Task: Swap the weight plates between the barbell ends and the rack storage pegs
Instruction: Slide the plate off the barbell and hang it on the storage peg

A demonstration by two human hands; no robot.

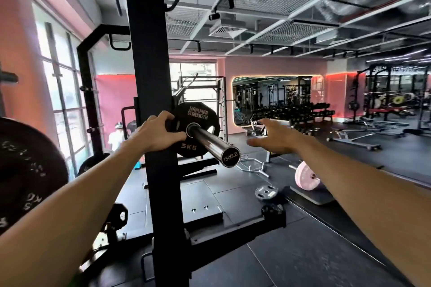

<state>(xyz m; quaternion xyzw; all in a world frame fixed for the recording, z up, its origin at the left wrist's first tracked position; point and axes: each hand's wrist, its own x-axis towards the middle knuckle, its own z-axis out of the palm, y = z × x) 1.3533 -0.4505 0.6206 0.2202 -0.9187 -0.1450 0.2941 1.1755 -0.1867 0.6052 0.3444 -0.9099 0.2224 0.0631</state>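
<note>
We stand at a black rack upright (151, 77) on the dark gym floor (291, 251). A large black plate (25, 170) sits blurred at the left edge. The chrome barbell sleeve (210, 141), capped "1500LB", juts toward us, carrying a black 5 kg Hammer Strength plate (200, 114) pushed up beside the upright. Our left hand (156, 134) grips that plate's left rim, fingers curled over it. Our right hand (272, 138) hovers spread and empty, right of the sleeve.

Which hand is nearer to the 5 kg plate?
Left. The left hand grips the plate at its left edge; the right hand is open in the air to its right, not touching.
</note>
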